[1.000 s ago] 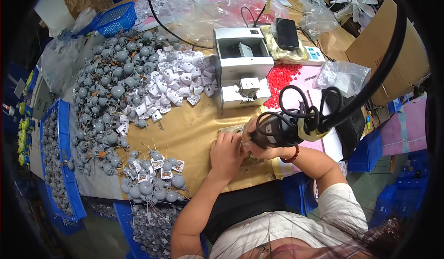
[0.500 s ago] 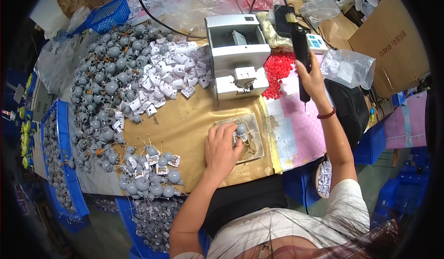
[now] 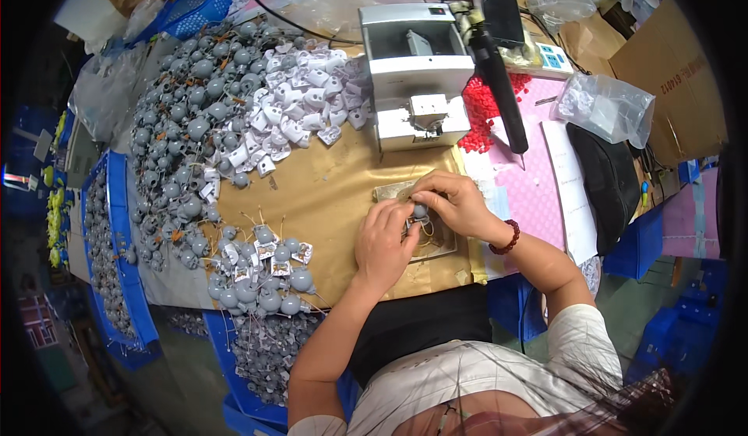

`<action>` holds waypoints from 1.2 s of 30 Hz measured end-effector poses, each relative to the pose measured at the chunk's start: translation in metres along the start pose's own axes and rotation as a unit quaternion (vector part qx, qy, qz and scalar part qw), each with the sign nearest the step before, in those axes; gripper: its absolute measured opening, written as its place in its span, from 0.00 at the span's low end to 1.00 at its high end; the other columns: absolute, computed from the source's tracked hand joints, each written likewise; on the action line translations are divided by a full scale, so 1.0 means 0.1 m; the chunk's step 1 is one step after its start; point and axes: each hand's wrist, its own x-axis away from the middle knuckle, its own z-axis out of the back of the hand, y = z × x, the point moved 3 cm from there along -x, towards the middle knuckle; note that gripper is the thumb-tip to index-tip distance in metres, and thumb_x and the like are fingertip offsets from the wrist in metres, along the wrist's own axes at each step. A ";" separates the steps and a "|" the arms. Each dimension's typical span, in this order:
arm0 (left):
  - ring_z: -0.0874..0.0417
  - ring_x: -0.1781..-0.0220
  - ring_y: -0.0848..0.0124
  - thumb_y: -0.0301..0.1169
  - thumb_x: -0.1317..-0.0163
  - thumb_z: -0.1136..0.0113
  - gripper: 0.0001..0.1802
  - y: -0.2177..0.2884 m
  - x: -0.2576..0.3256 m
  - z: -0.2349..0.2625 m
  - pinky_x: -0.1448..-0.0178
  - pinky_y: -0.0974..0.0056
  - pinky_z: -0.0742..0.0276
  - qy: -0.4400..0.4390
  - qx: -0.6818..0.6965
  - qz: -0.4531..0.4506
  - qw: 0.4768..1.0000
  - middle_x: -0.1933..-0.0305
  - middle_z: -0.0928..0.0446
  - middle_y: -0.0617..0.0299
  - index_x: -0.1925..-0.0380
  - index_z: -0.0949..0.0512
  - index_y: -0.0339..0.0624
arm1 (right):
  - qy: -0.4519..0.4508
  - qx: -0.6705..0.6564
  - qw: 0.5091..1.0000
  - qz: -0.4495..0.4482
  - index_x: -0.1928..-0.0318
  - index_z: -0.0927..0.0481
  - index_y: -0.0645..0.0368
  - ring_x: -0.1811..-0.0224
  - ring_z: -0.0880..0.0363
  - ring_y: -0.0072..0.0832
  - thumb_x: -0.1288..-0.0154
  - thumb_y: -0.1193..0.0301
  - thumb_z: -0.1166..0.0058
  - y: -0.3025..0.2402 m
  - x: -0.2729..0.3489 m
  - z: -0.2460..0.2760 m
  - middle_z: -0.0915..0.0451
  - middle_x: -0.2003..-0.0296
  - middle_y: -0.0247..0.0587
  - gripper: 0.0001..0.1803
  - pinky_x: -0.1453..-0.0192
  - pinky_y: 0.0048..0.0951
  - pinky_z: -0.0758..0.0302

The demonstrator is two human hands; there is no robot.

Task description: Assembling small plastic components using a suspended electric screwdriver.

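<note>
The left hand [image 3: 383, 243] and the right hand [image 3: 454, 204] meet over a shallow clear tray [image 3: 444, 243] near the front edge of the counter [image 3: 327, 194], both pinching one small grey ball ornament [image 3: 420, 211] between their fingertips, with thin gold cord trailing from it. Behind them, toward the middle of the counter, stands a white tabletop machine [image 3: 417, 74]; along the left edge spreads a great heap of grey balls [image 3: 183, 124], with white paper tags [image 3: 300, 101] beside it and a small pile of red plastic bits [image 3: 479, 112] right of the machine. The ball looks light, hard and smooth, likely to roll or slip; fingertips around its middle hold best, while the cord seems limp and easily tangled.
</note>
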 end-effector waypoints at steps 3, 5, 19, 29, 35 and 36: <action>0.19 0.47 0.51 0.23 0.50 0.29 0.19 0.05 -0.05 0.04 0.45 0.53 0.22 0.011 0.016 -0.012 1.000 0.56 0.18 0.51 0.56 0.22 0.39 | 0.052 -0.045 0.997 -0.036 0.61 0.20 0.66 0.70 0.17 0.28 0.27 0.74 0.45 0.08 -0.02 -0.10 0.16 0.71 0.43 0.06 0.63 0.28 0.22; 0.19 0.47 0.51 0.23 0.50 0.28 0.20 0.05 -0.05 0.03 0.44 0.52 0.22 0.014 0.019 -0.013 1.000 0.55 0.19 0.51 0.56 0.22 0.39 | 0.087 -0.122 0.985 -0.079 0.61 0.23 0.65 0.70 0.18 0.24 0.24 0.73 0.48 0.10 -0.09 -0.15 0.17 0.73 0.41 0.08 0.64 0.26 0.22; 0.17 0.45 0.67 0.21 0.34 0.39 0.21 0.05 0.26 1.01 0.46 0.66 0.17 0.020 0.269 0.260 0.927 0.48 0.21 0.54 0.41 0.29 0.36 | 0.075 -0.087 0.991 -0.067 0.53 0.23 0.64 0.69 0.23 0.18 0.20 0.67 0.53 0.43 -0.07 0.49 0.19 0.68 0.35 0.12 0.63 0.21 0.26; 0.23 0.46 0.48 0.25 0.46 0.30 0.22 -0.49 0.34 2.13 0.41 0.52 0.26 -0.020 -0.292 0.121 0.949 0.51 0.22 0.52 0.49 0.21 0.39 | 0.068 0.510 0.856 0.043 0.45 0.21 0.55 0.51 0.21 0.43 0.36 0.79 0.44 0.85 0.11 1.00 0.20 0.49 0.45 0.18 0.52 0.41 0.20; 0.21 0.49 0.51 0.24 0.43 0.36 0.17 -1.16 -0.48 1.69 0.45 0.52 0.23 -0.064 -0.281 0.041 0.957 0.53 0.21 0.53 0.52 0.20 0.41 | 0.059 0.511 0.854 0.070 0.48 0.21 0.59 0.53 0.22 0.43 0.40 0.80 0.44 0.97 0.03 0.99 0.20 0.55 0.45 0.18 0.53 0.40 0.21; 0.21 0.49 0.51 0.24 0.43 0.37 0.17 -1.32 -0.58 1.55 0.46 0.52 0.23 -0.086 -0.294 0.042 0.951 0.54 0.21 0.53 0.51 0.21 0.41 | 0.062 0.507 0.856 0.074 0.48 0.21 0.60 0.54 0.22 0.43 0.40 0.80 0.44 0.96 0.03 1.00 0.20 0.56 0.45 0.18 0.53 0.40 0.21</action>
